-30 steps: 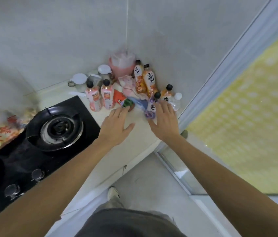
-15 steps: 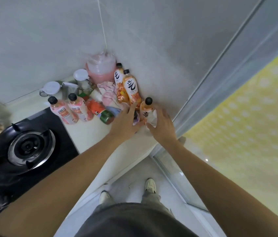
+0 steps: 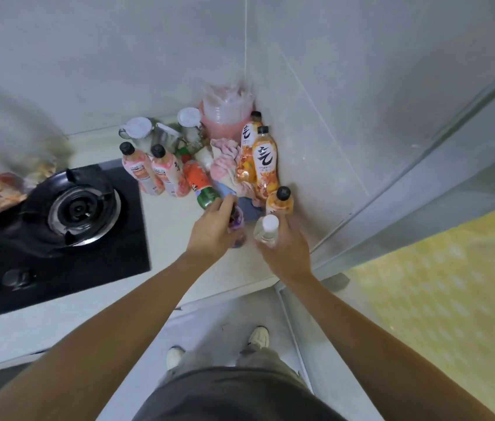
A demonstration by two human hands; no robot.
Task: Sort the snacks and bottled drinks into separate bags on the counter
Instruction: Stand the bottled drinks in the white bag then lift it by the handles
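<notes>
Left hand (image 3: pixel 213 230) gripping blurred, seemingly purple bottle (image 3: pixel 236 223), right hand (image 3: pixel 282 247) holding clear bottle (image 3: pixel 267 230)

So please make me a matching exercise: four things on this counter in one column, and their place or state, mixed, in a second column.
Things:
1. clear bottle
2. purple bottle
3. two pink bottles
4. gas burner

Places or states:
A. standing beside the stove
B. held in the left hand
C. set in the black stove top
D. held in the right hand

Pairs: 1-D, 2-B, 3-A, 4-C
</notes>
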